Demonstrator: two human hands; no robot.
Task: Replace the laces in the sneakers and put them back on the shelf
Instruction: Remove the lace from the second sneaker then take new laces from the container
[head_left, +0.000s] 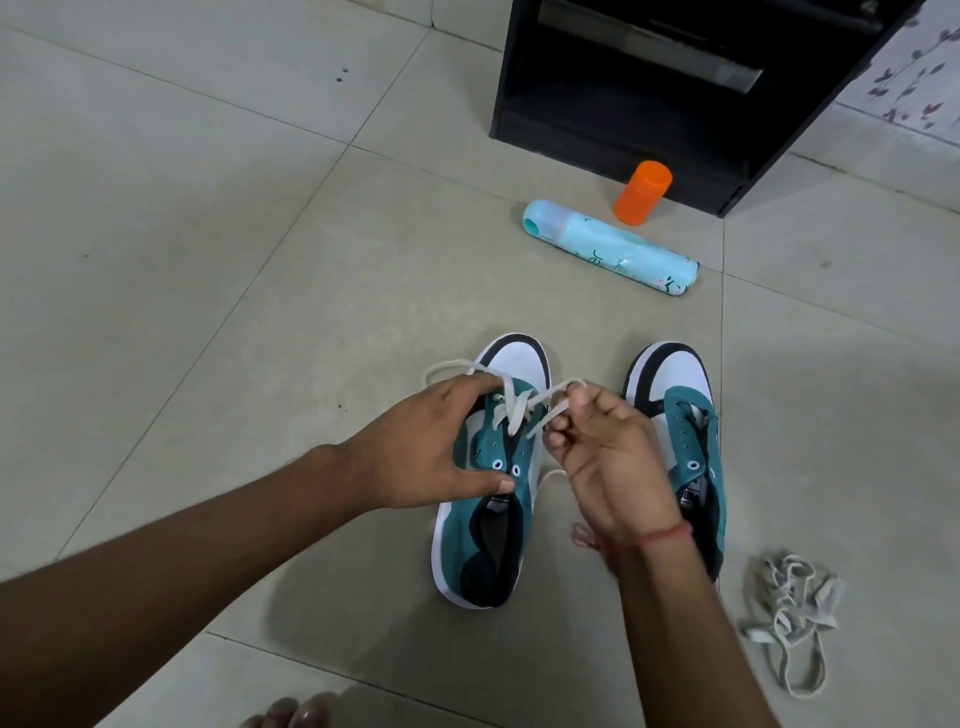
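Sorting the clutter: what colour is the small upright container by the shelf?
Orange container, clearest in the head view.

The tiled floor bears two sneakers, loose laces, a spray can, an orange bottle and a black shelf.

Soft, even, rather dim light is falling across the tiled floor, giving everything a greenish-grey cast. Faint, diffuse shadows are spreading under the forearms and beside the sneakers. The black shelf is swallowing detail in its dark interior. Tile lines are bowing toward the edges from wide-angle distortion. The loose lace pile is looking slightly smeared.
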